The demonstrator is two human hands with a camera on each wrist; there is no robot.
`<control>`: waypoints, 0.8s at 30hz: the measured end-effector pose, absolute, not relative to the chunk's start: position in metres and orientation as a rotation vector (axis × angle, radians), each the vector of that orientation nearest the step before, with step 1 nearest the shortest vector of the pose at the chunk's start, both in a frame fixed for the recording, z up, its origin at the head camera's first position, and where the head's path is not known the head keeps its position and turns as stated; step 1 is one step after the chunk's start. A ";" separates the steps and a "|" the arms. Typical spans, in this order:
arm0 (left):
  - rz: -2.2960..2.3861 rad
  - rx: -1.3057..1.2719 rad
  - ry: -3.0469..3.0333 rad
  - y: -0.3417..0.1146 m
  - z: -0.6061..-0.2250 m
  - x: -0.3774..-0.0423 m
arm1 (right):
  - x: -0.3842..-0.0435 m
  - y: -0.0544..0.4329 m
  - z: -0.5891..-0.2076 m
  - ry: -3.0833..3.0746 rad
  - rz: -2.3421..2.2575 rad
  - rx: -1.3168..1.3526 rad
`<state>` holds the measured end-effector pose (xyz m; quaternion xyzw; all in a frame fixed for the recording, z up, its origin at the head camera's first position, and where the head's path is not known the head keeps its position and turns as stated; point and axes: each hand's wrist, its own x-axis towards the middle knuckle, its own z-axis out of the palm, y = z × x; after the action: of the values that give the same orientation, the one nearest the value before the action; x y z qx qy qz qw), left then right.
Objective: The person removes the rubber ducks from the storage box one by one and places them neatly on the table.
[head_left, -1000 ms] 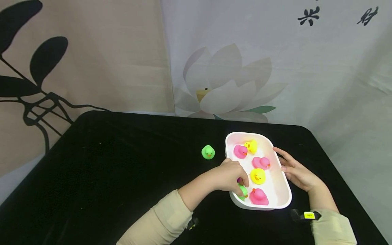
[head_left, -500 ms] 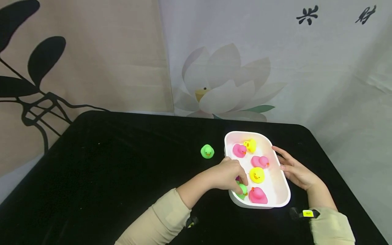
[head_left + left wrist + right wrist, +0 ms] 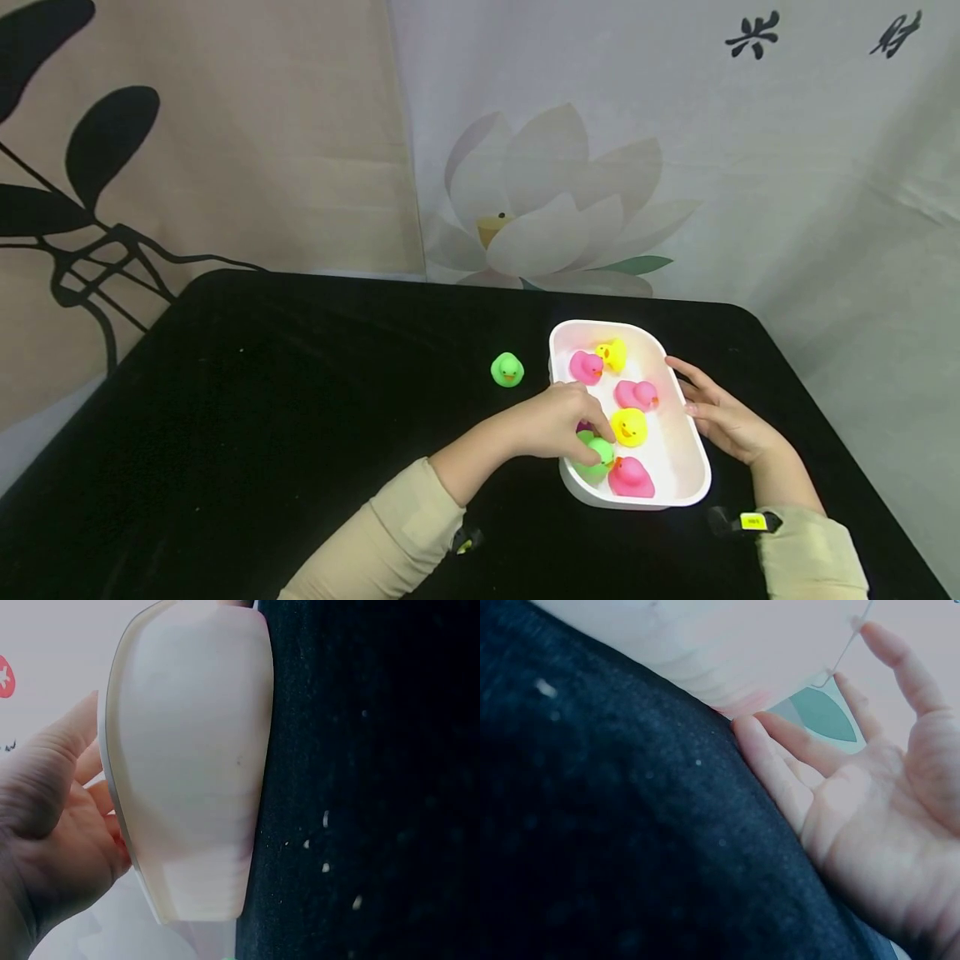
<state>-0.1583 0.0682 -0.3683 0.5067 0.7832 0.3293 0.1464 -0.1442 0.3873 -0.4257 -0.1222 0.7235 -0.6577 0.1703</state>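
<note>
A white plastic tray (image 3: pixel 686 454) stands on the black-covered table, holding several rubber ducks. My left hand (image 3: pixel 558 423) reaches over its left rim, thumb and fingers around a green rubber duck (image 3: pixel 595 468) in the near left corner. A bit of purple shows under those fingers, mostly hidden. Close beside the green duck are a pink duck (image 3: pixel 632 478) and a yellow duck (image 3: pixel 628 427). From the left wrist, the tray's outer wall (image 3: pixel 195 765) hides the fingertips. My right hand (image 3: pixel 731 417) has its fingers extended against the tray's right side; fingertips (image 3: pixel 750 729) meet the wall low down.
Further back in the tray lie another pink duck (image 3: pixel 636 395), a pink one (image 3: pixel 586 367) and a yellow one (image 3: pixel 612 355). A second green duck (image 3: pixel 507 370) sits on the black cloth (image 3: pixel 315 417) left of the tray. A printed curtain (image 3: pixel 570 167) hangs behind the table.
The left hand has shifted slightly up and right, its fingers spread wider, and more of the green duck shows, nearer the pink duck. The right hand has stayed at the tray's side.
</note>
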 end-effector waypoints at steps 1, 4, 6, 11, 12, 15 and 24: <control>0.968 1.458 2.240 0.068 -0.369 -0.159 | -0.144 0.387 -0.426 2.055 -1.868 -0.348; 1.011 1.480 2.218 0.068 -0.368 -0.159 | -0.144 0.388 -0.426 2.053 -1.869 -0.357; 1.037 1.490 2.209 0.068 -0.369 -0.160 | -0.145 0.389 -0.427 2.047 -1.872 -0.364; 1.076 1.451 2.224 0.065 -0.366 -0.159 | -0.145 0.389 -0.428 2.027 -1.880 -0.380; 1.083 1.439 2.230 0.064 -0.365 -0.159 | -0.145 0.389 -0.427 2.028 -1.880 -0.380; 1.118 1.412 2.242 0.061 -0.360 -0.159 | -0.144 0.388 -0.427 2.035 -1.878 -0.378; 1.265 1.351 2.289 0.047 -0.342 -0.160 | -0.144 0.388 -0.426 2.021 -1.884 -0.399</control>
<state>-0.1602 0.0472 -0.3419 0.4567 0.7739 0.4275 0.0988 -0.1442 0.3881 -0.4260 -0.1407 0.7128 -0.6647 0.1740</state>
